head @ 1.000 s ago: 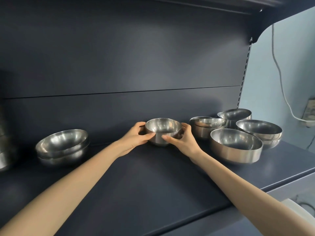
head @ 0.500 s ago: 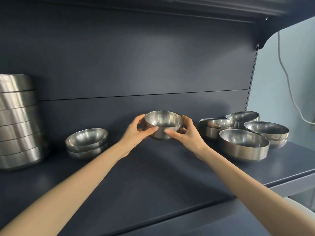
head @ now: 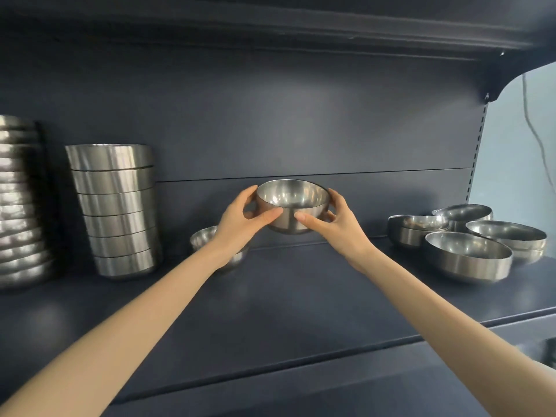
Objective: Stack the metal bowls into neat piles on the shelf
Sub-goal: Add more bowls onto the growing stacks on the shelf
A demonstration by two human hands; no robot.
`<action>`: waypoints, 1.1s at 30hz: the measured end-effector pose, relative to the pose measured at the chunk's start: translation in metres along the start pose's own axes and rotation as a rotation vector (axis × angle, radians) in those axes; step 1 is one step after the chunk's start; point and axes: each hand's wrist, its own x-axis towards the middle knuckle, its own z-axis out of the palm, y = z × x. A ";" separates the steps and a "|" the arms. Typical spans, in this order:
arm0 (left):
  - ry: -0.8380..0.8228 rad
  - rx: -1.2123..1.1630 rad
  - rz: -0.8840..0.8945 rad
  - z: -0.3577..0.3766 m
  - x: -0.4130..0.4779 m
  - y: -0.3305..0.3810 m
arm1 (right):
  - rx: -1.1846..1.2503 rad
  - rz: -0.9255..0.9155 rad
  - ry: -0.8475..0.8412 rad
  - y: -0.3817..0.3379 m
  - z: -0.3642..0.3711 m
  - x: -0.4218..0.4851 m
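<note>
metal bowl (head: pixel 292 206) raised off shelf (head: pixel 301 296) | left hand (head: pixel 240 219), right hand (head: pixel 340 225): fingers curled round its sides | tall stack (head: pixel 115 209) left | loose bowls (head: pixel 467 254) right

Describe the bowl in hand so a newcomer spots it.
On the dark shelf, look between the tall stack and the loose bowls at right. The held bowl alone is lifted clear, the left hand and right hand gripping its sides.

The lone head view faces forward, level and close to the shelf (head: pixel 270 296), arms reaching in from below.
</note>
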 end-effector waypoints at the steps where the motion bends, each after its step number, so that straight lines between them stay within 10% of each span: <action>1: 0.009 0.032 0.009 -0.009 -0.004 0.003 | -0.005 -0.004 -0.007 -0.005 0.007 -0.002; 33: 0.319 0.245 0.130 -0.253 0.014 0.094 | -0.018 -0.182 -0.190 -0.160 0.220 0.093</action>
